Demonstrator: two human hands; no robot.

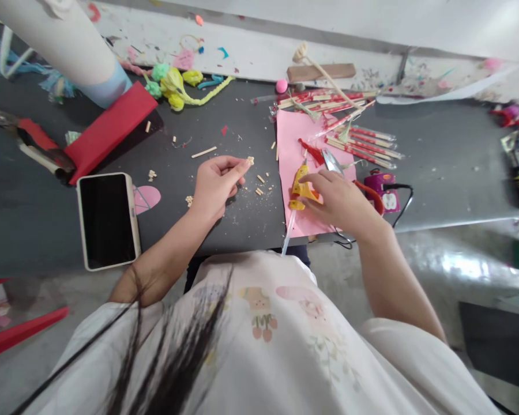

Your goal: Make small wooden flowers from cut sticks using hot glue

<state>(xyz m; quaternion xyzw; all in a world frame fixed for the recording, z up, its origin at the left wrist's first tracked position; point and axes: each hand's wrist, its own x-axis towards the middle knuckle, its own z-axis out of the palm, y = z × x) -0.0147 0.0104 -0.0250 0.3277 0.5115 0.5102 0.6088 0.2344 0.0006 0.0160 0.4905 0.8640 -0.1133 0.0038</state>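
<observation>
My left hand [218, 183] pinches a small cluster of short wooden pieces [251, 161] between thumb and fingertips, above the dark table. My right hand [339, 199] has its fingers about the handle of a yellow hot glue gun [300, 181], which is over a sheet of pink paper [288, 135]. A clear glue stick [289, 231] sticks out of the gun's rear towards my body. Orange-handled pliers [369, 195] lie partly hidden behind my right hand. Cut bits of wooden stick [259, 191] lie between my hands, with more small clusters [189, 200] beside my left wrist.
A phone [108, 222] lies at left, near a red box [112, 132] and another pair of pliers [34, 135]. Red-wrapped chopsticks [363, 144] cover the back right. A purple box [381, 193] with a black cable stands right. Yellow pipe-cleaner flowers [173, 86] lie at the back.
</observation>
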